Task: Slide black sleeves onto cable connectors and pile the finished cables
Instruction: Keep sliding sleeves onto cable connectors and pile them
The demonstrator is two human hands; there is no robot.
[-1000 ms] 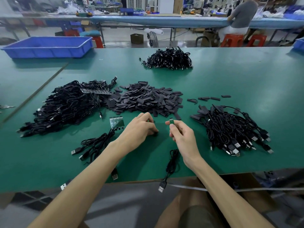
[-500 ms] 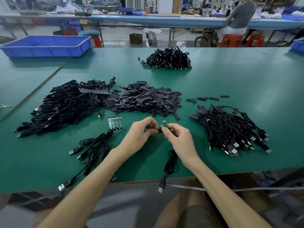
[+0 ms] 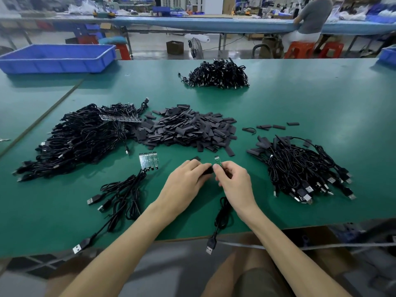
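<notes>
Just on your side of the sleeve pile (image 3: 186, 129), your right hand (image 3: 234, 183) pinched the green connector (image 3: 217, 160) by its base — tip aimed at the pile, cable (image 3: 222, 213) trailing away from it — while your left hand (image 3: 184, 183) pinched a black sleeve (image 3: 207, 170) against that base, seemingly crosswise.

A long blue-covered workbench (image 3: 214, 24) is stretching across the back; a person in a grey shirt (image 3: 314, 16) is sitting there on a red plastic stool (image 3: 299, 49).
</notes>
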